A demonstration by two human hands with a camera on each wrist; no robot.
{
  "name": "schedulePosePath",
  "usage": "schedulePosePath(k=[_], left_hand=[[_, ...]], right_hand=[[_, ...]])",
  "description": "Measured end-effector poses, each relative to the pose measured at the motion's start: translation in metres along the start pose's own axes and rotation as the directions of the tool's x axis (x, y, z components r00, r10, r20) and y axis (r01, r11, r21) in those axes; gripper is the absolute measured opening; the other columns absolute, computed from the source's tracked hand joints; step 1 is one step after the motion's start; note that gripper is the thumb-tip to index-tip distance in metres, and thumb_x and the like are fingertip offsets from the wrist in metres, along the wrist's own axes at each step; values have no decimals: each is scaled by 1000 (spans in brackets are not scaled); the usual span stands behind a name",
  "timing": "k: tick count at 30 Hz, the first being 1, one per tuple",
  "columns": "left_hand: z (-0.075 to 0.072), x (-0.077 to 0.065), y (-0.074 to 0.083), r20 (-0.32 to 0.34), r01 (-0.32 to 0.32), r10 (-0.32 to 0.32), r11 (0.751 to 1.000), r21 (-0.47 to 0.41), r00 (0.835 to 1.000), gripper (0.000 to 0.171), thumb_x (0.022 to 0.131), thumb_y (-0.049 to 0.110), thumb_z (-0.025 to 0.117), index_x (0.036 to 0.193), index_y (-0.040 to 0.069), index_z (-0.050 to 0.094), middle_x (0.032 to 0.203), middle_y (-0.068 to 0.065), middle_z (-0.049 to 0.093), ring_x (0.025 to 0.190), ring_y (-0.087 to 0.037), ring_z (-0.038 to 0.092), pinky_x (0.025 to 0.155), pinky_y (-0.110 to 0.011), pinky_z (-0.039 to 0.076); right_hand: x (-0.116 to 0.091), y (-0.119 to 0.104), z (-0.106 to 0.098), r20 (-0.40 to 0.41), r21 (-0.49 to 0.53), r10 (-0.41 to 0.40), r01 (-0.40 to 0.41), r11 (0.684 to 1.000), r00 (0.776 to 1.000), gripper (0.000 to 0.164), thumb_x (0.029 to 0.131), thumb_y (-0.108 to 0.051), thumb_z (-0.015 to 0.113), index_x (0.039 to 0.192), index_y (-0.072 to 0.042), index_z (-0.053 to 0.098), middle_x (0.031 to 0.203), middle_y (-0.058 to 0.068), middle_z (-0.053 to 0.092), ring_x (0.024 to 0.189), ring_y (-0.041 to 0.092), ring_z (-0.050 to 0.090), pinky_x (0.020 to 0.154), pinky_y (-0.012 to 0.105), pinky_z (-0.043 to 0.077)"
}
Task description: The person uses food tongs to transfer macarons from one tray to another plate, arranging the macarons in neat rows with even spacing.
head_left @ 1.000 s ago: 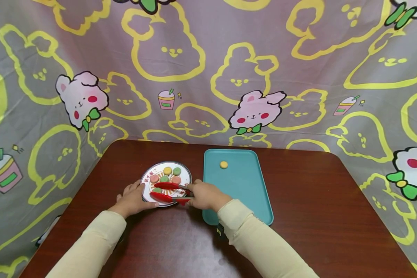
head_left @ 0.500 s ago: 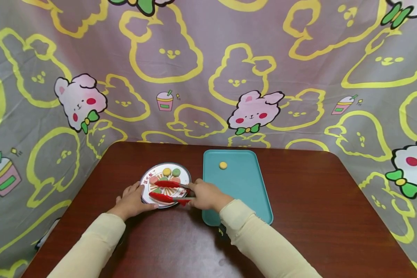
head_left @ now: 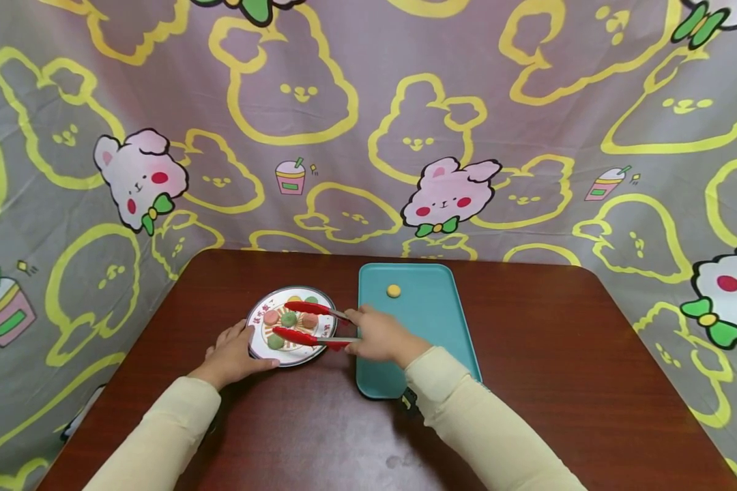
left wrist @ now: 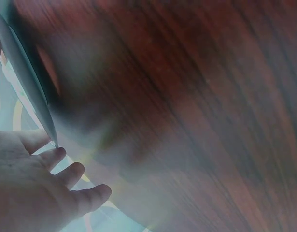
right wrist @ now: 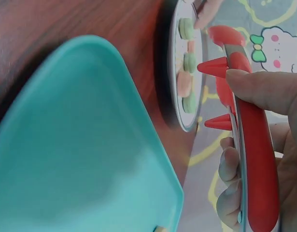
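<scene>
A round white plate (head_left: 295, 356) with a dark rim and red print holds several pink, green and yellow macarons; a green macaron (head_left: 289, 318) lies near its middle. My left hand (head_left: 230, 356) rests against the plate's left rim, thumb along the near edge. In the left wrist view its fingers (left wrist: 92, 195) are spread and loosely straight beside the rim. My right hand (head_left: 381, 334) grips tongs (head_left: 307, 309) with red ends and metal arms. Over the plate, the tongs' ends stand apart. The right wrist view shows them raised above the macarons, nothing pinched between them.
Right of the plate lies a teal rectangular tray (head_left: 424, 317) with one yellow macaron (head_left: 394, 291) near its far left corner. Both stand on a dark brown wooden table (head_left: 540, 354). A cartoon-print curtain (head_left: 344, 102) hangs behind and beside the table.
My right hand and the tongs have moved rightward and up the head view, uncovering the middle and front macarons and overlapping the back ones. My left hand stays at the plate's rim.
</scene>
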State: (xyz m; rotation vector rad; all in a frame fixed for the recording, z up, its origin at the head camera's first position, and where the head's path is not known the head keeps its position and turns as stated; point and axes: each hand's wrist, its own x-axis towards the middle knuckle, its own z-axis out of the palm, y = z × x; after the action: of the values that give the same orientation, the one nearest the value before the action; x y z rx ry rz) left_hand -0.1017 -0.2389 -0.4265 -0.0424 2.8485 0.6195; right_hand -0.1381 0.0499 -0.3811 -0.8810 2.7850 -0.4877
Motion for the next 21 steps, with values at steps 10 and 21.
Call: schedulePosePath(k=[10,21], left_hand=[[1,0,0,-9,-7,7,1000,-3,1000,107,70,58,76,142,-9,34,145,-35,25,132,-54,19,98,-75,22],[2,0,-1,-26,-24,24,1000,4,999,106,71,59,76,141,-9,35,145,-35,26,131,-55,21,97,-74,23]], right_hand=[[-8,12,-9,-37,49,39,-37,998,999,69,83,-28,75,142,-4,47,126,15,55,96,23,60,79,40,51],[-17,29,-16,-95,82,114,-107,991,989,75,78,-28,77,142,-4,46,135,18,50,103,28,61,83,43,51]])
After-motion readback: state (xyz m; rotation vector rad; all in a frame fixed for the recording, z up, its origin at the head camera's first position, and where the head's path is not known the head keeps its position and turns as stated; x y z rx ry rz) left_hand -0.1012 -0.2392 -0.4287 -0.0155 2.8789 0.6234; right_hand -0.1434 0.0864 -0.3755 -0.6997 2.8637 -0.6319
